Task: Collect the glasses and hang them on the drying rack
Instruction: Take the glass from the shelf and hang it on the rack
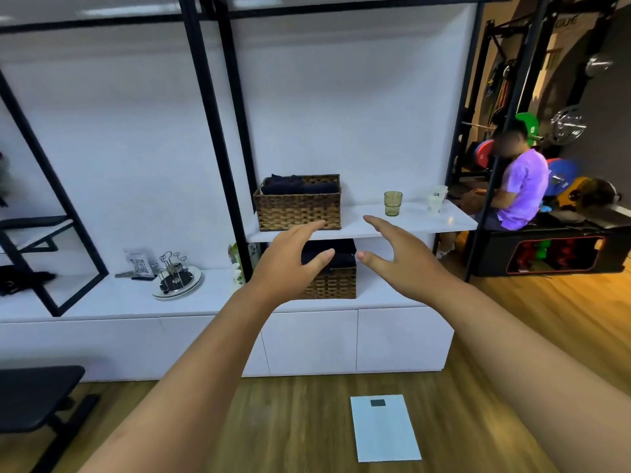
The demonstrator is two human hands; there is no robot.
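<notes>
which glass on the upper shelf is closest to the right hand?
The green glass, standing upright mid-shelf just beyond the right hand. The clear glasses sit farther off, at the shelf's right end.

Lower wicker basket (pixel 336 285): left part hidden behind left hand (pixel 286 264). Clear glasses (pixel 437 199) at 3 o'clock of green glass (pixel 393 203): blurred, count unreadable. Drying rack (pixel 176 274): pegs too small to count. Bench (pixel 37 397), 8 o'clock: cut by frame edge

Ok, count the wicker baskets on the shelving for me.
2: one wicker basket on the upper shelf, another directly below on the lower counter, partly hidden by the left hand.
</notes>
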